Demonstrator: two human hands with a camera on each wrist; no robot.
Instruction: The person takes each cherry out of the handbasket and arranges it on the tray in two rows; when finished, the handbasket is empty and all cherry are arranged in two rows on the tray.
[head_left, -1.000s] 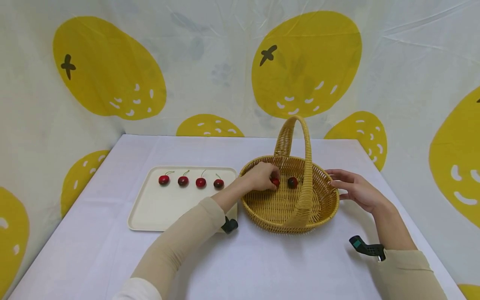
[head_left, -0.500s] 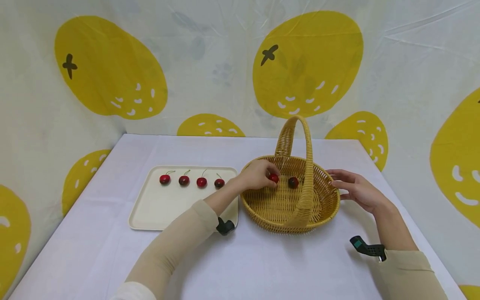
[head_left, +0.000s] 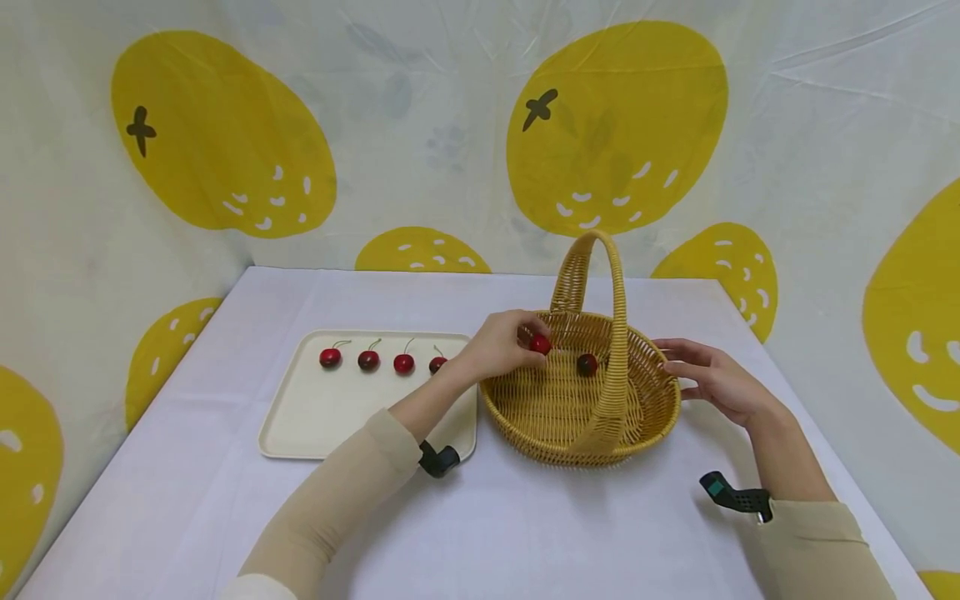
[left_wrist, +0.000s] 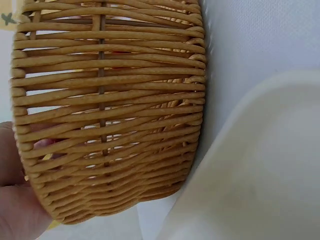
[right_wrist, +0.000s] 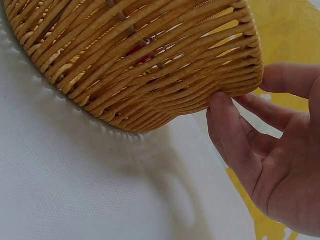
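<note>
One cherry [head_left: 540,344] sits at the fingertips of the left hand [head_left: 504,343], whose thumb and fingers are curled into a pinch around it. The hand is over the left side of the basket [head_left: 536,417], with the fruit to the hand's right; how high it hangs above the weave is hard to judge, and the left wrist view helps little, since wicker hides most of the fingers. The pinch should be firm enough to stop the round skin slipping, yet light enough not to bruise it. Any move across the rim beneath the hand would best go up first, so that neither knuckles nor fruit scrape. A second cherry [head_left: 587,365] lies to the hand's right, near the handle [head_left: 617,333], so that side calls for room. Four cherries [head_left: 403,364] form a row on the tray [head_left: 337,421] to the hand's left, the closest partly hidden behind the forearm [head_left: 431,404]; carrying the forearm high would spare them a knock. Past the handle, the right hand [head_left: 716,379] has its fingers spread and nearly straight, tips touching the basket's right side. Light, steady contact there would suit; a hard push could slide it.
</note>
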